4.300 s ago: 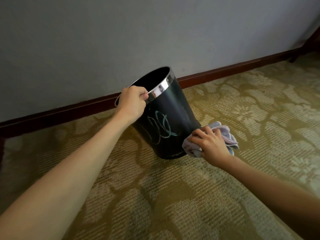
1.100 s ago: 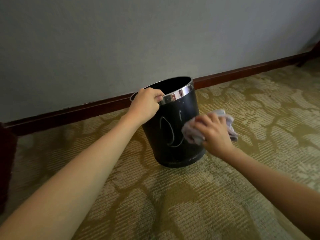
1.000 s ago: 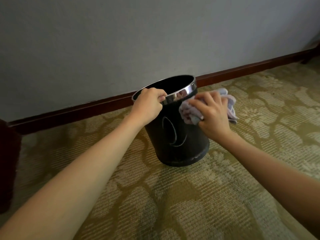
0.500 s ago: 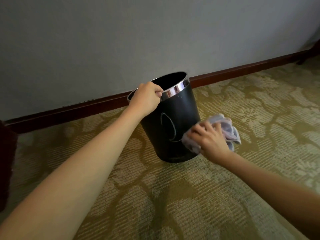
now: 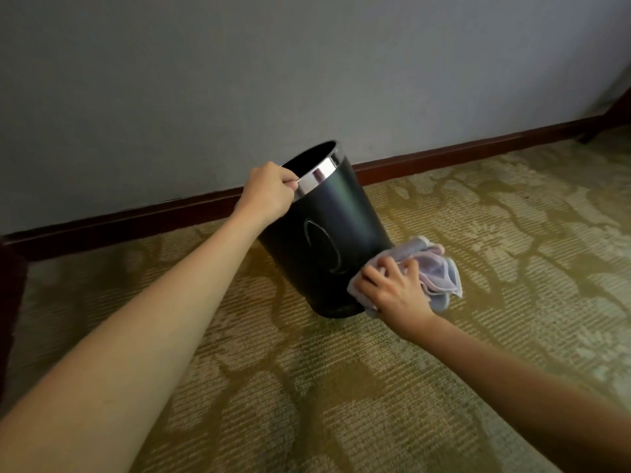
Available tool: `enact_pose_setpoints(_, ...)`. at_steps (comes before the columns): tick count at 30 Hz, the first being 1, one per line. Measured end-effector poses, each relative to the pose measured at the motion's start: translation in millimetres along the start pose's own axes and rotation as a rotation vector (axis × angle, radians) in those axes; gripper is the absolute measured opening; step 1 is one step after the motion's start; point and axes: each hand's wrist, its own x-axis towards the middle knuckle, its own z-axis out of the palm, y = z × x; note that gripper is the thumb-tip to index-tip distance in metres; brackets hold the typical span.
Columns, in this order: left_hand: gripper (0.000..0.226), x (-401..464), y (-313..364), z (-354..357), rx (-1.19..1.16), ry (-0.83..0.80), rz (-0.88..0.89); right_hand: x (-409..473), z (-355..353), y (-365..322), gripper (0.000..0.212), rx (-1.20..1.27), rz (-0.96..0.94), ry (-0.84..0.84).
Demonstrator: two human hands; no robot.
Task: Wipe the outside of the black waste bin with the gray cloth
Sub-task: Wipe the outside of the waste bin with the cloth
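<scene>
- The patterned carpet and the gray wall with its dark baseboard frame the scene as before; nothing on the floor around the bin has shifted
- The black waste bin stands on the carpet near the baseboard, and it now leans more than it did half a second ago, its mouth tipped toward the wall and to the left, with its base on the carpet at the lower right
- The left hand is clenched on the bin's chrome rim, the same grasp as in every earlier picture; judging by the lean, it is the hand that tilts and steadies the bin
- The gray cloth has travelled from just under the rim a second ago down to the foot of the bin's right flank, where it is bunched against the black surface
- The right hand grasps the cloth, fingers spread over it and pressing it to the bin's lower edge
- A pale curved smear shows on the front face, left of the cloth; I judge that face is not yet wiped, so the bin probably needs turning before the job is finished
</scene>
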Motion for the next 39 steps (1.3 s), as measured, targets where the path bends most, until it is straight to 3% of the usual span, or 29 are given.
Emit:
enact_pose_setpoints(5,0.029,-9,-4,-6,-0.114,-0.116,0.081,-2,10,10,0.029,0.036,0.081,-0.021)
enact_pose_setpoints(9,0.033,-15,-30,-24,-0.197,-0.235,0.033,-3,15,10,0.039,0.036,0.108,-0.027)
enact_pose_setpoints(18,0.03,-22,-59,-10,-0.171,-0.045,0.059,2,-1,14,0.043,0.086,0.16,-0.068)
enact_pose_setpoints(22,0.029,-20,-60,-1,-0.18,-0.001,0.061,55,-39,14,0.048,0.261,0.175,0.117)
enact_pose_setpoints(27,0.037,-20,-53,3,-0.163,0.036,0.128,110,-53,-4,0.039,0.153,0.069,0.293)
enact_pose_setpoints(30,0.032,-17,-58,-1,-0.172,0.035,0.062,73,-22,-15,0.029,-0.043,-0.156,0.24)
enact_pose_setpoints(34,0.032,-20,-63,-2,-0.187,-0.024,0.016,0,16,-22,0.013,-0.123,-0.328,-0.082)
enact_pose_setpoints(36,0.031,-22,-60,2,-0.189,-0.014,0.034,-9,14,-15,0.018,-0.106,-0.327,-0.19)
enact_pose_setpoints(39,0.03,-26,-49,8,-0.178,0.022,0.096,24,-10,-2,0.033,-0.007,-0.148,-0.062)
